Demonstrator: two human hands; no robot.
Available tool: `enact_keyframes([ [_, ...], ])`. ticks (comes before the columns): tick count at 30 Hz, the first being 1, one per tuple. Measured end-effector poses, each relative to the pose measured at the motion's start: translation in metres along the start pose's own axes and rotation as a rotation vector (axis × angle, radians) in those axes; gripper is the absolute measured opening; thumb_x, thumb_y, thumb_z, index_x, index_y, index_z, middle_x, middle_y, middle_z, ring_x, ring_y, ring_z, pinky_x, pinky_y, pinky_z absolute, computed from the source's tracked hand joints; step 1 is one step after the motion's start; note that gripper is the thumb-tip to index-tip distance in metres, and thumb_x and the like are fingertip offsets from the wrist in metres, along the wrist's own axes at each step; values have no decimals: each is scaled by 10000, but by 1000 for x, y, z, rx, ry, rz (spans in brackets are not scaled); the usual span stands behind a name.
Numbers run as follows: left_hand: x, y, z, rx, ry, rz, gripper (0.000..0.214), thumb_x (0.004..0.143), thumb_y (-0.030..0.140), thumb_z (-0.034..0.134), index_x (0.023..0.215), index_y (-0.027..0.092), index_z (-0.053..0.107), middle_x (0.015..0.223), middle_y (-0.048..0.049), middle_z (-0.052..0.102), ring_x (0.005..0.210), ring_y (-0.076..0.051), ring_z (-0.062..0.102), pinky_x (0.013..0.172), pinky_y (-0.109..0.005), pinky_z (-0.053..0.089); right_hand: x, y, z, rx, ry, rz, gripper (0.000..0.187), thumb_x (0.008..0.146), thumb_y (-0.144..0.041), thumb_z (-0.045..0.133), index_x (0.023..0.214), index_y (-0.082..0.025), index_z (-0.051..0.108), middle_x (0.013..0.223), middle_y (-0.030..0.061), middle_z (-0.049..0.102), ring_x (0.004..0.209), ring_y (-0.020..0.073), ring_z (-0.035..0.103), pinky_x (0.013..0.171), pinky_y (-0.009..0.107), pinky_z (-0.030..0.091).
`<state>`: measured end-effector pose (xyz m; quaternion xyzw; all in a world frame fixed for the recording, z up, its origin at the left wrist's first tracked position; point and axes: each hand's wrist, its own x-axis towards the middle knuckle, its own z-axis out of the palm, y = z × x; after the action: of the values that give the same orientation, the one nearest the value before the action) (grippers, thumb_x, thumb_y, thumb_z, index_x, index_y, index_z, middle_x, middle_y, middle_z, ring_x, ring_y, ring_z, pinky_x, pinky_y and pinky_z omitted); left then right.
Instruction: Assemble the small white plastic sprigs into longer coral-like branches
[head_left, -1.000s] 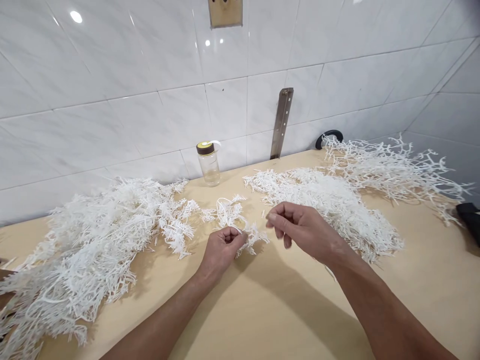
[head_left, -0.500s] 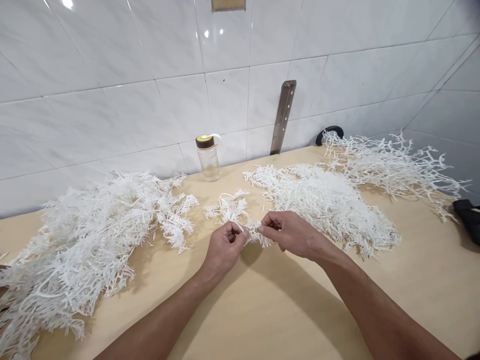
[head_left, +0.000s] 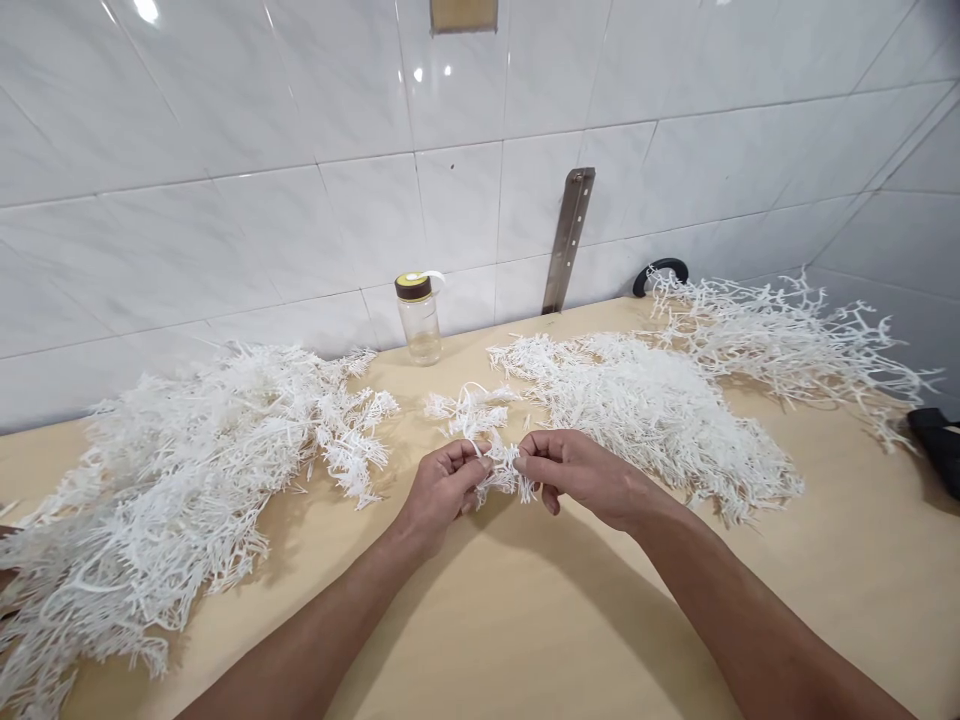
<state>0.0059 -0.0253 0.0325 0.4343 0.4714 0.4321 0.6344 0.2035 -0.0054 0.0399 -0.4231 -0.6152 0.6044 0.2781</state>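
My left hand (head_left: 448,492) pinches a white branched plastic sprig (head_left: 501,478) between thumb and fingers. On its other side, my right hand (head_left: 583,475) has thumb and forefinger closed on the sprig's right end. The sprig hangs just over the table, between both hands. Just behind it lies a small loose clump of similar white sprigs (head_left: 469,408). A large heap of frilly white sprigs (head_left: 202,480) spreads to the left, and a denser pile of white sprigs (head_left: 652,410) lies beyond my right hand.
Bare white branching stems (head_left: 795,335) are heaped at the back right, by a black curved handle (head_left: 660,270). A clear bottle with a dark lid (head_left: 420,325) stands near the tiled wall. A metal bracket (head_left: 568,240) leans there. A black object (head_left: 936,448) sits at the right edge.
Both hands have shifted slightly, and more of the sprig shows between them. The loose clump behind has moved a little to the right. The view has tilted slightly.
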Motion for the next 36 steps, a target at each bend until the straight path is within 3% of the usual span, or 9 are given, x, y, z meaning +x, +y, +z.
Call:
enact_keyframes([
  [3, 0, 1, -2, 15, -50, -15, 371, 679, 456, 780, 871, 150, 696, 581, 54, 483, 438, -35, 280, 439, -221, 161, 3, 3, 4, 85, 9, -5, 309, 824, -444, 671, 707, -176, 571, 654, -25, 506, 528, 96, 489, 525, 258, 419],
  [7, 0, 1, -4, 18, -20, 29, 414, 632, 460, 829, 872, 143, 714, 652, 17, 577, 506, -59, 413, 480, -217, 278, 4, 1, 7, 162, 43, -4, 312, 807, -442, 704, 702, -172, 588, 679, -25, 479, 575, 94, 456, 536, 252, 434],
  [13, 1, 1, -5, 159, 87, 114, 350, 632, 430, 823, 772, 145, 674, 542, 41, 505, 437, -60, 382, 416, -209, 270, 3, -3, 4, 149, 74, -10, 371, 806, -491, 698, 665, -171, 572, 682, -14, 484, 600, 106, 451, 537, 261, 432],
  [19, 0, -1, -3, 204, 51, 103, 250, 686, 361, 746, 657, 159, 601, 539, 35, 502, 427, -61, 392, 395, -194, 275, 4, -2, 9, 128, 37, -17, 365, 809, -504, 687, 690, -175, 582, 680, -26, 445, 591, 101, 445, 532, 253, 434],
  [25, -1, 1, -1, 49, -2, 92, 236, 657, 352, 750, 750, 147, 681, 660, -27, 636, 559, -118, 538, 502, -218, 397, 6, -2, 12, 164, 32, -12, 345, 789, -486, 713, 699, -173, 595, 661, -25, 475, 579, 102, 453, 529, 257, 433],
  [29, -2, 4, -2, -22, -1, 57, 225, 659, 339, 737, 766, 142, 713, 659, -38, 660, 569, -130, 554, 514, -226, 399, 7, -1, 9, 183, 27, 11, 360, 787, -497, 719, 705, -165, 609, 675, -2, 563, 580, 106, 489, 543, 264, 425],
  [36, -2, 1, -7, -35, -59, 32, 377, 658, 443, 797, 861, 133, 724, 735, -67, 685, 592, -142, 578, 527, -232, 411, 6, 1, 9, 236, 12, 14, 369, 805, -506, 713, 721, -166, 597, 657, -15, 542, 569, 99, 495, 550, 254, 422],
])
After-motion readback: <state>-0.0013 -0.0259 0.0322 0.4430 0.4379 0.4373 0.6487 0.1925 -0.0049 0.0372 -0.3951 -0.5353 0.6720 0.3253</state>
